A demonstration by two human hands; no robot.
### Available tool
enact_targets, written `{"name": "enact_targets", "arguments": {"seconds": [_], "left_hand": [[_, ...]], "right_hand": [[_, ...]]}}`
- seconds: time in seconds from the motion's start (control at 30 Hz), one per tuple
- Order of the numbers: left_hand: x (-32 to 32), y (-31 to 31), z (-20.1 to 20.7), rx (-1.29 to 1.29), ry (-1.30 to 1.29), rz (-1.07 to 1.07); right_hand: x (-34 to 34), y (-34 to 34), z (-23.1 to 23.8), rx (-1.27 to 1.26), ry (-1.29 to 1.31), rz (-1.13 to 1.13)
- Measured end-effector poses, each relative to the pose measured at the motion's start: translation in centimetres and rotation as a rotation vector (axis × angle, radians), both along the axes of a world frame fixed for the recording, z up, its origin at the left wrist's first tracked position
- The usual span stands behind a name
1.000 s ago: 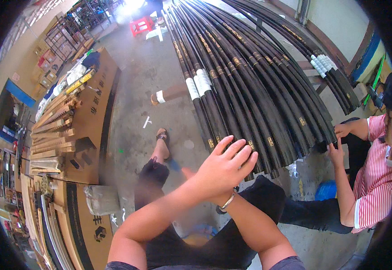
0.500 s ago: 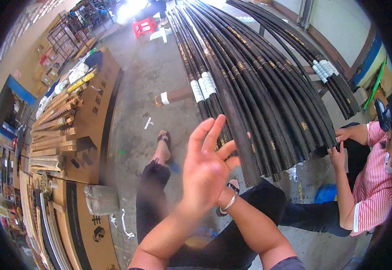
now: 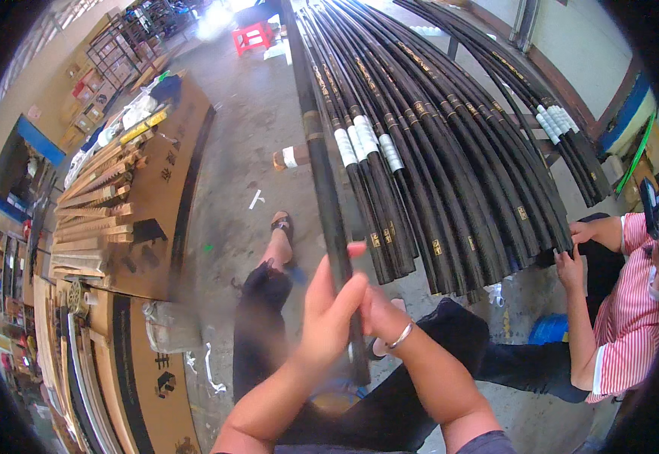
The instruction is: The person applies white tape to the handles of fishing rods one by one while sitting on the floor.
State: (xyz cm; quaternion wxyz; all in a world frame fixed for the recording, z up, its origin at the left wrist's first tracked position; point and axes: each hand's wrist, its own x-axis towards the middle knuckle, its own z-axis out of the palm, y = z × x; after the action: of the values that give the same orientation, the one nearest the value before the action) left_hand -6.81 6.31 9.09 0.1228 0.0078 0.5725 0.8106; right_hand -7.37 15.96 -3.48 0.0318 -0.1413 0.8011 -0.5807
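A long black rod slants across the middle of the view, lifted to the left of a row of similar rods. My left hand is closed round it near its thick lower end, the thumb lying across. Just to the right, my right hand, with a silver bracelet at the wrist, closes on the same rod. Its fingers are partly hidden behind the left hand and rod. Beside my hands lie the other black rods, side by side with gold markings. Some carry white wrapping near their lower ends.
On the right a person in a red-striped shirt has both hands at the rods' ends. Cardboard boxes with wooden strips stand on the left. A red stool is at the back. Paper scraps lie on the floor.
The black rod has swung left, away from the row. My left hand, open with fingers spread before, has closed round it. My right hand has moved slightly left and down with the rod.
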Motion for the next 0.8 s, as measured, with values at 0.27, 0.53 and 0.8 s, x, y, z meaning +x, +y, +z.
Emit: {"name": "enact_targets", "arguments": {"seconds": [0.27,0.53,0.8], "left_hand": [[7.0,-4.5,-4.6,-0.148,-0.258,-0.009],[7.9,-3.8,-6.3,-0.104,-0.251,-0.037],[10.7,-5.2,-8.0,-0.337,-0.289,-0.077]], "right_hand": [[-0.3,1.3,1.0,0.777,-0.163,0.243],[0.0,1.7,1.5,0.738,-0.178,0.210],[-0.2,2.4,2.3,0.681,-0.227,-0.011]]}}
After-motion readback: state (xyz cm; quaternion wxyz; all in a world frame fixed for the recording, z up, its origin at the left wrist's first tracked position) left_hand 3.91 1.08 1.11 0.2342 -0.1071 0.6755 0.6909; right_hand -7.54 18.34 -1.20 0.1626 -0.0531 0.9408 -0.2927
